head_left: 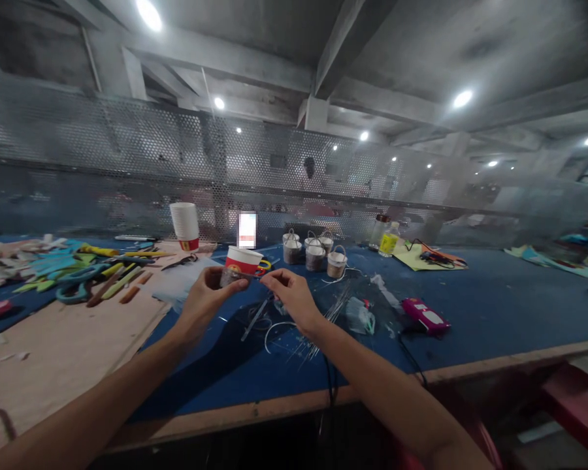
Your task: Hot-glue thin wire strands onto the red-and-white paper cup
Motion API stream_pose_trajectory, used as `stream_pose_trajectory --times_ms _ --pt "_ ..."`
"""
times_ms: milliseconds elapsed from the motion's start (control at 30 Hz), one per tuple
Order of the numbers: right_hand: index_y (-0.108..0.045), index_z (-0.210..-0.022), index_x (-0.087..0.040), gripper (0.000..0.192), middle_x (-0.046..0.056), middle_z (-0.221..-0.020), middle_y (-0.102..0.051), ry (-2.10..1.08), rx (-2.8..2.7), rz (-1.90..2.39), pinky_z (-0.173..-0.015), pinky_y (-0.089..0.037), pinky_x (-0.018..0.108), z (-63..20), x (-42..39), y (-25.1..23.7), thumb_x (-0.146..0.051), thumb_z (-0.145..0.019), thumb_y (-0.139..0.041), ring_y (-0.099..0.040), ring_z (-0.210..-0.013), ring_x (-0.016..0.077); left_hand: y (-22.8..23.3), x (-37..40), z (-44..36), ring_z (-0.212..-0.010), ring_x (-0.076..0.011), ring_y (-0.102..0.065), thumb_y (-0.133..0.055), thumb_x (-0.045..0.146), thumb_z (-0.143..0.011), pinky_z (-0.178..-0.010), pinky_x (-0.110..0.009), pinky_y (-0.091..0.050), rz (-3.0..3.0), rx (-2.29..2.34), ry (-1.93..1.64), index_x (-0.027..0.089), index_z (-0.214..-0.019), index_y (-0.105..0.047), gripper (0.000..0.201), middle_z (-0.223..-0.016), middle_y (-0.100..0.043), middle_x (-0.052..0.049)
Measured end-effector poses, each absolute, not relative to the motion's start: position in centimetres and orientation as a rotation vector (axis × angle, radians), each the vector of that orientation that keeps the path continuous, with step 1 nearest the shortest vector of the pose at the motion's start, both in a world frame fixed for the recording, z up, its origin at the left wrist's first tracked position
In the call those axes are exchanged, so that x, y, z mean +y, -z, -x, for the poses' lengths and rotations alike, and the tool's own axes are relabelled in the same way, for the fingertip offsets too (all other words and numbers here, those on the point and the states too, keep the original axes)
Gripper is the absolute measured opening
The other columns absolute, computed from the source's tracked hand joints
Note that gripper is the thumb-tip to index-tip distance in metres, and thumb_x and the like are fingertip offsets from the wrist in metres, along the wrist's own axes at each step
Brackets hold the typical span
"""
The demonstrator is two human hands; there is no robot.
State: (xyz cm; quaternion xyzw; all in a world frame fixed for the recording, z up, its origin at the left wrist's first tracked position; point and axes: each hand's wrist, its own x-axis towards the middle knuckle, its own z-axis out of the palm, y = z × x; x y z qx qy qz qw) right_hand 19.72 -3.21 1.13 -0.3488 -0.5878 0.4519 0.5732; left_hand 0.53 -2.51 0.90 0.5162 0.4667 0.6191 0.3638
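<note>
Your left hand [206, 290] grips cup [245, 262] low on its side, above blue table [494, 297], left of small buckets [315, 259]. Your right hand [294, 297] just right of cup, fingertips pinched together; can't tell what, if anything, sits between them. Loose wires [330, 320] lie on table, near side of buckets. Cup stack [184, 223] far left.

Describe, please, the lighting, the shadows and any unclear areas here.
In the head view, ceiling lamps glare white; the head view shows a dark shadow on the blue tabletop below the left hand; in the head view, the perforated screen looks hazy, and a bright patch just above the paper cup is pixelated.
</note>
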Motion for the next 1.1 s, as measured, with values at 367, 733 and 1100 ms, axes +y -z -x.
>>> stream_pose_trajectory --times_ms 367,733,1100 --pt "-0.077 -0.081 -0.019 0.025 -0.001 -0.075 -0.067 -0.983 -1.351 0.855 -0.070 -0.046 0.026 -19.9 -2.7 -0.9 -0.044 -0.077 -0.079 -0.057 -0.071 0.0126 -0.4 -2.7 -0.4 -0.096 -0.0272 -0.073 -0.096 0.043 -0.061 -0.092 -0.040 -0.053 -1.272 1.110 -1.523 0.019 -0.106 -0.068 0.058 -0.100 -0.079 -0.008" --pt "-0.076 -0.077 -0.019 0.028 0.000 -0.072 -0.067 -0.945 -1.361 0.892 -0.068 -0.046 0.027 -20.1 -2.2 -0.6 -0.047 -0.075 -0.079 -0.058 -0.069 0.0138 -0.6 -3.1 -0.8 -0.086 -0.0218 -0.073 -0.096 0.036 -0.062 -0.084 -0.033 -0.056 -1.153 0.980 -1.467 0.019 -0.098 -0.070 0.047 -0.095 -0.078 -0.004" --pt "-0.076 -0.077 -0.018 0.031 0.000 -0.068 -0.064 -0.910 -1.395 0.910 -0.062 -0.042 0.026 -20.2 -1.9 -0.2 -0.049 -0.077 -0.079 -0.054 -0.064 0.0125 -0.3 -3.1 -0.9 -0.090 -0.0198 -0.071 -0.094 0.033 -0.067 -0.084 -0.031 -0.055 -1.129 0.890 -1.409 0.017 -0.096 -0.077 0.037 -0.103 -0.079 -0.006"
